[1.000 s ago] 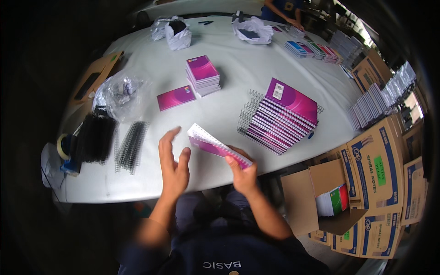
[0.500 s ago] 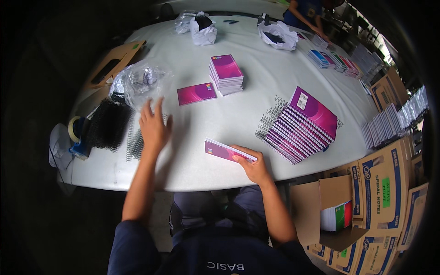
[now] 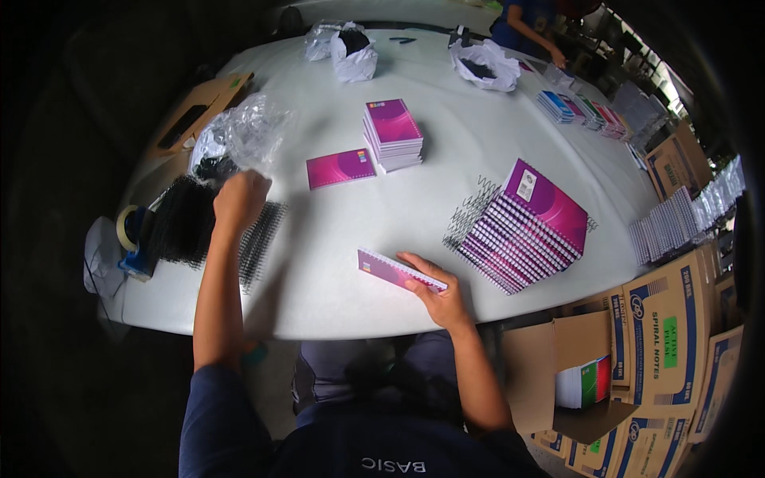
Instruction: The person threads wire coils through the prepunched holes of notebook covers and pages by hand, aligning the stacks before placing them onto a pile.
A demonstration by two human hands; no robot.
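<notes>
My right hand [image 3: 437, 293] grips a thin purple notebook [image 3: 384, 268] by one end, just above the table's near edge. Small holes run along the notebook's edge, and no coil shows in it. Over on the left, my left hand [image 3: 241, 197] is closed above the dark spiral coils [image 3: 261, 239]; what its fingers hold, if anything, is hidden. Beside it lies a thick heap of black coils [image 3: 182, 223]. To the right of my right hand, purple notebooks with coils [image 3: 526, 227] lie in an overlapping pile, loose coil ends sticking out at both sides.
A stack of purple notebooks [image 3: 394, 135] stands mid-table, with a single purple notebook [image 3: 341, 169] beside it. Clear plastic wrap [image 3: 255, 127] and a blue tape dispenser [image 3: 137, 243] are at left. Cardboard boxes [image 3: 665, 327] crowd the right. A co-worker's arm [image 3: 538, 36] reaches in far right.
My left hand has gone from spread fingers to closed and shifted slightly left and nearer the plastic wrap. My right hand keeps the notebook, barely moved.
</notes>
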